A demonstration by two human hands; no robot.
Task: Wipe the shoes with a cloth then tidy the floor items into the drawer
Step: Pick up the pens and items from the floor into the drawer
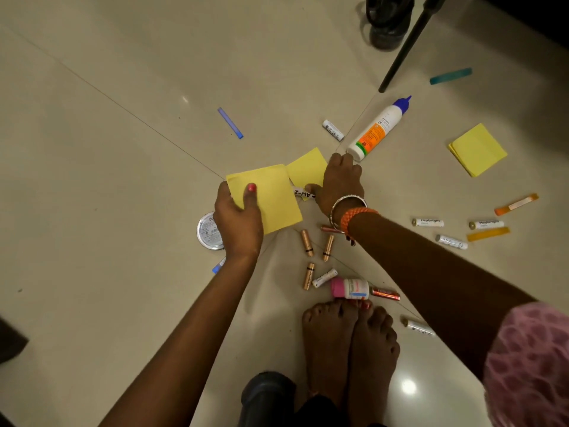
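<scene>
– What's nearest?
– Batteries (pixel 308 242) by her feet. Left hand (pixel 238 223) pinches a yellow pad (pixel 271 198); right hand (pixel 338 183), fingers curled, presses a second pad (pixel 306 166).
– Shoes?
– One shoe (pixel 388 21) well beyond, past the glue (pixel 377 131).

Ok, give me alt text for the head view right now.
Left hand holds a yellow sticky-note pad while the right hand reaches a second pad on the floor. Batteries, a glue bottle and a third pad lie scattered around.

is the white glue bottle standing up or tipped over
Tipped over: the glue bottle lies on its side on the floor, blue nozzle pointing away from the person.
</scene>
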